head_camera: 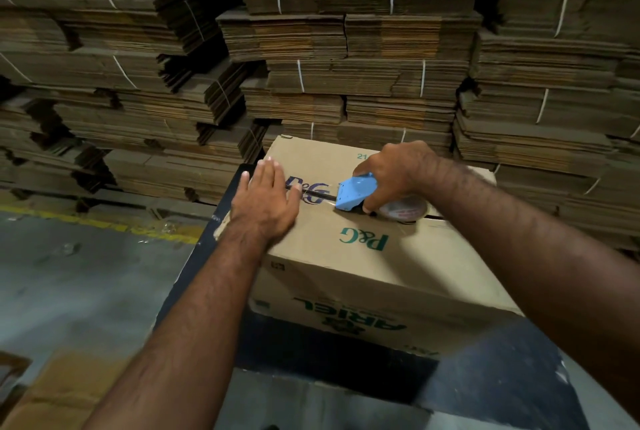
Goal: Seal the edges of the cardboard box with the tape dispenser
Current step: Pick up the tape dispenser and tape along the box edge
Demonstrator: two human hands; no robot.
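A brown cardboard box [346,256] printed with green "P&G" and "ARIEL" stands on a dark platform in front of me. My right hand [398,170] grips a blue tape dispenser [355,191] that sits on the box's top centre seam, its tape roll [403,210] just behind the hand. My left hand [266,197] lies flat with straight fingers on the left part of the top, over the seam. Clear tape covers the seam between the two hands.
Tall stacks of flattened, tied cardboard [346,66] fill the whole background close behind the box. The dark platform [491,360] bears the box. To the left is grey concrete floor [69,284] with a worn yellow line [104,223].
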